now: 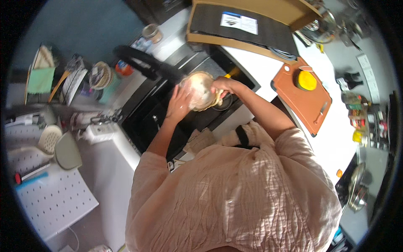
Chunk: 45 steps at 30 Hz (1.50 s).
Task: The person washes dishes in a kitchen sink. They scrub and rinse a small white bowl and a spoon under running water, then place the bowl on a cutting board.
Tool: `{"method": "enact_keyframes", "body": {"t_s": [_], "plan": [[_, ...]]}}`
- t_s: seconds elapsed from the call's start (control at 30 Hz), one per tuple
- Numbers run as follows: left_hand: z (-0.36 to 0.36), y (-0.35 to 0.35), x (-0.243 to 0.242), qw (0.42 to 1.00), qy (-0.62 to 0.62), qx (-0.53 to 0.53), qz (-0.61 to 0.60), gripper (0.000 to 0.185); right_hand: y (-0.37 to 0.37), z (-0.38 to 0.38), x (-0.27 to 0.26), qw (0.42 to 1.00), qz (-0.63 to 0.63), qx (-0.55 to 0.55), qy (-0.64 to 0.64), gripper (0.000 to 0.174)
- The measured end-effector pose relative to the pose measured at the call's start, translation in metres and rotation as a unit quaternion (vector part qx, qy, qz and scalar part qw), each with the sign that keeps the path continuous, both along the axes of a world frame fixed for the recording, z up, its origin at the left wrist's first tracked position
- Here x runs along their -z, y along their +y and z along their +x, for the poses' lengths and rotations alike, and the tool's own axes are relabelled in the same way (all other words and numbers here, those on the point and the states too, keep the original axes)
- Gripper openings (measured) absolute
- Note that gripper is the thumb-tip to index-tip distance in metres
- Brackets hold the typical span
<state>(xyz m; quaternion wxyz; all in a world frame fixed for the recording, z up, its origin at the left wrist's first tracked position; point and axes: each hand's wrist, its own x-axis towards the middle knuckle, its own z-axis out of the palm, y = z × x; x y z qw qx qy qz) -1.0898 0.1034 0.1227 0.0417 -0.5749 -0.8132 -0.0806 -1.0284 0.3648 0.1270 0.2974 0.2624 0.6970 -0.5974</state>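
Note:
A round pale dish with a scalloped rim (201, 89) is held tilted over the black sink (141, 116), below the black faucet (151, 64). My left hand (181, 102) grips its left side, with the fingers spread on its surface and white suds or droplets on the skin. My right hand (223, 85) is at the dish's right edge, the fingers curled around something small and yellowish that I cannot make out. A round dark-rimmed vessel (223, 102) lies partly hidden below the right hand. Something yellow (232, 72) shows just beyond that hand.
Right of the sink, a brown cutting board (283, 80) holds a cut yellow fruit or vegetable (307, 80) and a knife (321, 111). An open cardboard box (204, 37) stands behind. A glass jar (152, 33) is beyond the faucet. Left are a white power strip (102, 130) and a perforated white panel (59, 201).

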Motion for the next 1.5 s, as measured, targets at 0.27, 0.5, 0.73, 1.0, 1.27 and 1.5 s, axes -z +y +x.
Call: {"method": "enact_keyframes", "body": {"t_s": [0.27, 0.5, 0.73, 1.0, 1.27, 1.5], "plan": [[0.039, 0.016, -0.012, 0.975, -0.157, 0.053, 0.145, 0.017, 0.031, 0.009, 0.031, 0.996, -0.067, -0.012, -0.051, 0.041], [0.079, 0.033, -0.014, 0.652, -0.643, -0.238, 0.323, 0.021, 0.065, 0.053, 0.047, 0.978, -0.068, 0.196, 0.021, 0.042], [0.101, 0.079, -0.026, 0.390, -0.742, -0.328, 0.436, 0.041, 0.053, 0.090, 0.078, 0.952, -0.078, 0.293, 0.032, 0.023], [0.088, 0.161, -0.075, 0.731, -0.571, -0.221, 0.301, 0.025, 0.041, 0.102, 0.097, 0.972, -0.029, 0.161, 0.166, 0.034], [0.123, 0.242, -0.094, 0.955, -0.280, -0.072, 0.070, 0.029, 0.024, 0.130, 0.039, 0.938, -0.266, 0.113, 0.191, 0.049], [0.167, 0.306, -0.061, 0.969, -0.175, 0.176, 0.005, 0.021, 0.048, 0.137, 0.069, 0.901, -0.333, 0.127, 0.246, 0.047]]}}
